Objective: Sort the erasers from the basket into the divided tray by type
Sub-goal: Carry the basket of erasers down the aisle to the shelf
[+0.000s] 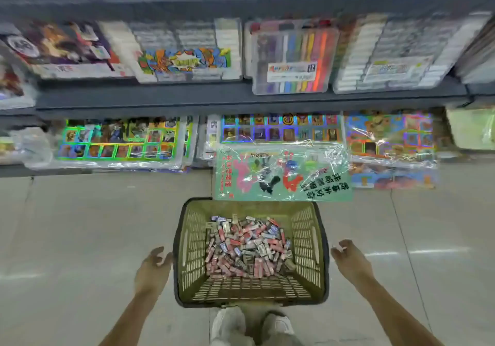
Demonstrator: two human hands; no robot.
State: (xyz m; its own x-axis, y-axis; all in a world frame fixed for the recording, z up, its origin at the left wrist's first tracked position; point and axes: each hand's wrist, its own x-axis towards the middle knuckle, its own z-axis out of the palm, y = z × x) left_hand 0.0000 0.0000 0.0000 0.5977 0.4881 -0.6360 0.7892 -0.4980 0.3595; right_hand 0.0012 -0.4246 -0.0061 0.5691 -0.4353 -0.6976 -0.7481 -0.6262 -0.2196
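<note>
Two white shoes [251,324] stand on the floor [80,238], just behind the near rim of the one olive basket [191,252]. At its left rim hangs the left hand [154,268], fingers loosely curled and holding nothing; whether it touches the rim is unclear. Between the two hands, the erasers [246,246] lie heaped toward the basket's far wall, in pink, blue and grey wrappers, too many to count. The right hand [351,261] hovers just off the right rim, loosely curled and holding nothing.

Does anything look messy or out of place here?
Yes. The green plastic-wrapped pack juts out past its neighbours on the bottom shelf, reaching the far rim of the basket. The erasers lie jumbled inside, none spilled.
</note>
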